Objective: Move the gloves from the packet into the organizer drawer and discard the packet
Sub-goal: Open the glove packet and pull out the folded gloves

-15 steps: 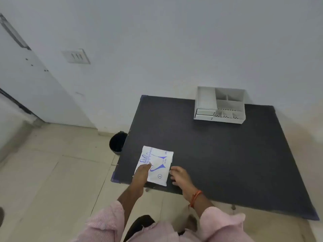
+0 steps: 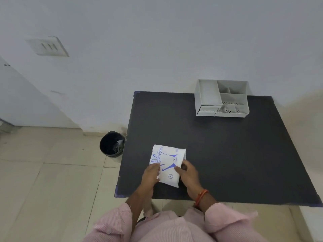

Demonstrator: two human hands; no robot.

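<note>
Now both hands have closed on the packet: left hand and right hand grasp opposite edges on the table, ready for opening.

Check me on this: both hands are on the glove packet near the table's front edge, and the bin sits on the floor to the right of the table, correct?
Not quite. The head view shows the bin on the floor left of the table, not right. Both hands, left and right, are on the glove packet near the front edge.
</note>
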